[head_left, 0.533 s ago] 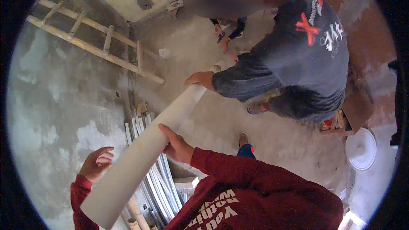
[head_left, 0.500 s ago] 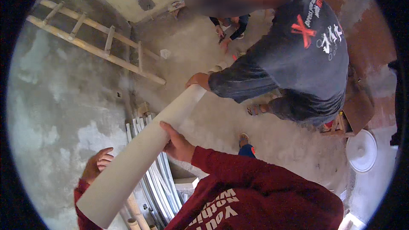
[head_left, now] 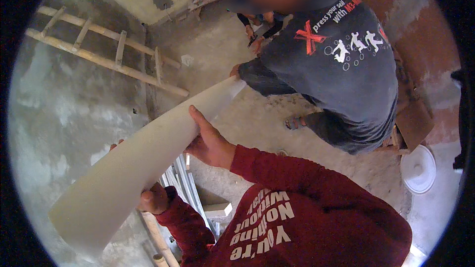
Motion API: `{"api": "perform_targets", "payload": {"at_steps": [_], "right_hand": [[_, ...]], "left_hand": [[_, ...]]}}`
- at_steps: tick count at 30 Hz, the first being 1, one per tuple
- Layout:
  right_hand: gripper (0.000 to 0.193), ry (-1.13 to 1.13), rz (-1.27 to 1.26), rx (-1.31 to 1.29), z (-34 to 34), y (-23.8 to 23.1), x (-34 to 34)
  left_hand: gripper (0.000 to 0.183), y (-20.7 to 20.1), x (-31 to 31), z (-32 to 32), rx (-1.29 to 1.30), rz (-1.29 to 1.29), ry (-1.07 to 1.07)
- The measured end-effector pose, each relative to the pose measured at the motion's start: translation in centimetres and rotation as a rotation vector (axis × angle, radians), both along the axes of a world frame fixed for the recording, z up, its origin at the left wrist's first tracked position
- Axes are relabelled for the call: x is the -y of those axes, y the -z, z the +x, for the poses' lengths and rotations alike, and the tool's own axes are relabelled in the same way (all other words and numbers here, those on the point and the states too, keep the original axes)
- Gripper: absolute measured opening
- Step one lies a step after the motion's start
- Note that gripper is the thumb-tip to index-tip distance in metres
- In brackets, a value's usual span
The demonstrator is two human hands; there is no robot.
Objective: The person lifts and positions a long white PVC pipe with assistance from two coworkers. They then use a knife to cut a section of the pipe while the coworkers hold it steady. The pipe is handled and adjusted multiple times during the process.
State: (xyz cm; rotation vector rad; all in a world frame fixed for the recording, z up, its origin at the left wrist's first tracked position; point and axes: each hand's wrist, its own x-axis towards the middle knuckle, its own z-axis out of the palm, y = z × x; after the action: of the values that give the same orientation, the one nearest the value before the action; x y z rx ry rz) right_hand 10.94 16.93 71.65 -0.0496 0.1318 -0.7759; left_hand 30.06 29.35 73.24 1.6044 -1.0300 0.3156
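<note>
A thick off-white pipe (head_left: 133, 160) slants across the view, its near end at lower left and its far end at a co-worker's hand (head_left: 235, 70). My right hand (head_left: 213, 141) grips the pipe near its middle, thumb on top and the other fingers beneath. Closer to the near end, my left hand (head_left: 154, 200) is wrapped under the pipe. Its thumb side shows on the right of the pipe and its fingertips peek out on the left; the palm is hidden.
The co-worker in a dark printed shirt (head_left: 341, 74) bends at the far end; another person's hands (head_left: 255, 39) show beyond. A wooden ladder (head_left: 106, 52) leans at the left wall. Metal channels (head_left: 190, 193) stand below the pipe. A white round lid (head_left: 418, 169) lies at right.
My left hand has gone from beside the pipe's left side to under it and closed around it. The pipe's near end has moved left and up, and the co-worker has shifted slightly.
</note>
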Motion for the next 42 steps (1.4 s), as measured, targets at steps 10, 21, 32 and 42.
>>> {"api": "perform_targets", "payload": {"at_steps": [10, 21, 32, 42], "right_hand": [[0.072, -0.053, -0.055, -0.151, 0.7, -2.2, -3.7], [0.076, 0.154, -0.052, -0.388, 4.0, 2.3, -8.9], [0.059, 0.171, 0.159, -0.489, 6.8, 22.7, -4.1], [0.061, 0.144, 0.123, -0.724, 11.7, 27.3, -13.8]], "left_hand": [[0.064, -5.3, 0.5, -2.4, -0.459, -0.515, 0.67], [0.068, -5.5, -1.6, 2.7, -0.376, -0.417, 0.703], [0.068, -2.8, -20.4, -2.8, -0.076, 0.143, 0.521], [0.087, -5.2, -31.3, 2.0, 0.426, 0.851, -0.003]]}}
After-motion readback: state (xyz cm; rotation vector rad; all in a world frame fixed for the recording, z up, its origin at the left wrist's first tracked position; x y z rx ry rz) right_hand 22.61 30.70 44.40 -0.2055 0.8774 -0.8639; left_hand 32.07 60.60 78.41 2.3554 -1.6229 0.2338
